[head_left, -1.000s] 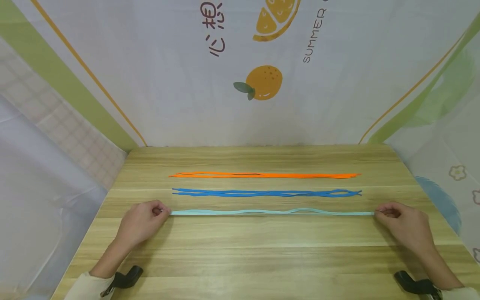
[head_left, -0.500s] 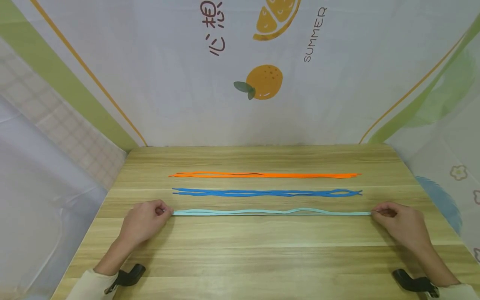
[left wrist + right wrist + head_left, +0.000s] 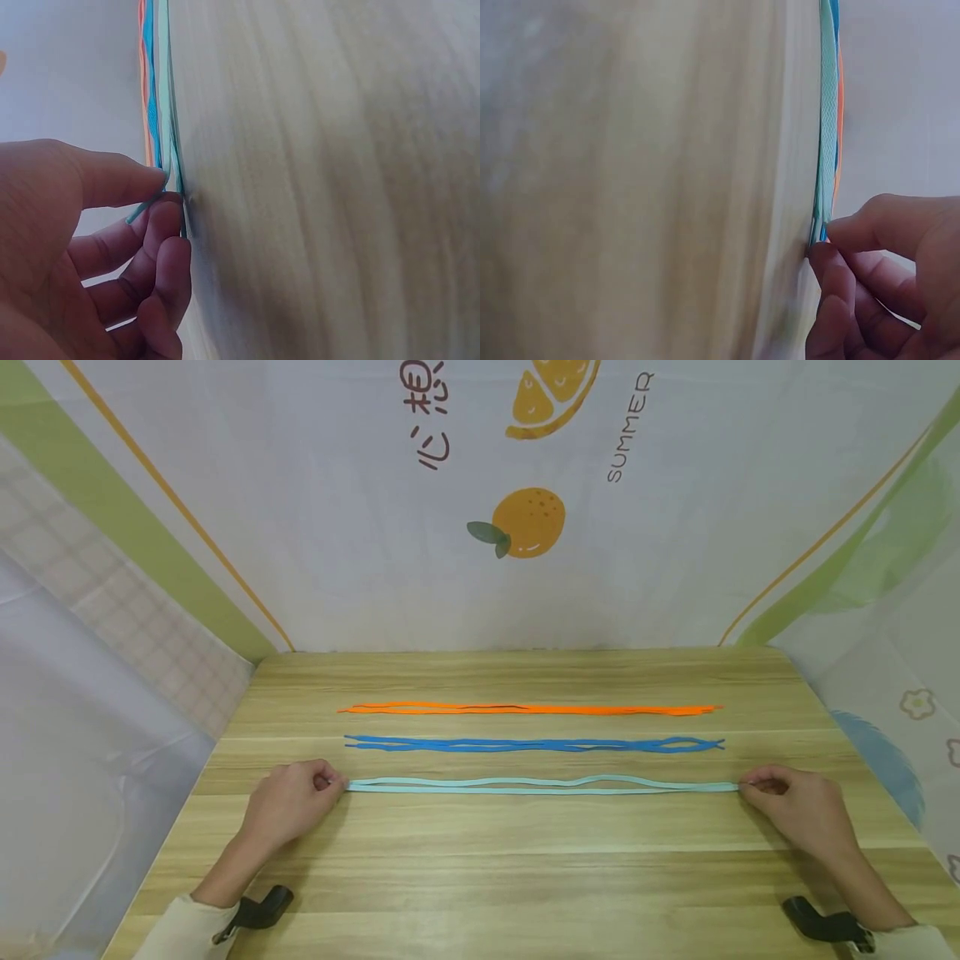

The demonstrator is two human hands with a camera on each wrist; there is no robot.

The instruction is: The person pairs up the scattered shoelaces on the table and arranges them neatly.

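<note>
A mint-green shoelace [image 3: 465, 791] lies folded double across the table, its two strands slightly apart along the middle. My left hand [image 3: 288, 802] pinches its left end between thumb and forefinger. At the other end, my right hand [image 3: 806, 812] holds the lace the same way. In the left wrist view a short tip of the mint lace [image 3: 165, 90] sticks out past the thumb. The right wrist view shows the flat woven lace [image 3: 829, 112] running to the fingertips. Beyond it lie a blue shoelace [image 3: 637, 747] and an orange shoelace [image 3: 600, 711], roughly parallel to it.
The wooden table [image 3: 480, 877] spreads out in front of the laces. A white curtain [image 3: 360, 568] printed with oranges hangs behind its far edge, and more cloth [image 3: 67, 777] hangs at both sides. Black camera mounts [image 3: 264, 908] are strapped at the wrists.
Both hands have moved slightly inward, toward each other, still pinching the mint shoelace. Its strands have loosened and spread further apart. The blue and orange laces have stayed put.
</note>
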